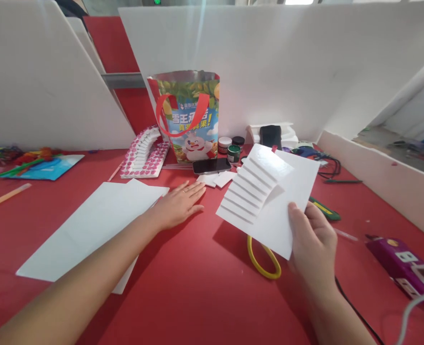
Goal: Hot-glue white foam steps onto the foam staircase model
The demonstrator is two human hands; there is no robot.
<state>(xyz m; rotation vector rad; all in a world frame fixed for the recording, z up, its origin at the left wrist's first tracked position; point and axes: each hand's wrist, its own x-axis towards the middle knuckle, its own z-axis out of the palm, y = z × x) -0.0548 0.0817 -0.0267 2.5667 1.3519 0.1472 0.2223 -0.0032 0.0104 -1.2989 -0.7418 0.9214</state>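
Note:
My right hand [314,237] pinches the lower right edge of a white board [283,206], thumb on its face. Thin white strips [247,189] are layered on it like steps, with a glossy white piece [271,160] at their top. The board is held tilted above the red table [197,287]. My left hand [181,203] lies flat, palm down, on the table with its fingers stretched out, holding nothing. Beside it are large white sheets [93,225], partly under the forearm. Small white pieces [223,178] lie just beyond its fingertips.
Behind stand a colourful bag [193,120], paint jars [234,153], a phone [211,166] and a pink-patterned stepped piece [145,155]. A yellow loop [264,261] lies under the board. To the right are a green cutter [325,209] and a purple case [398,263]; white panels [280,72] rise behind.

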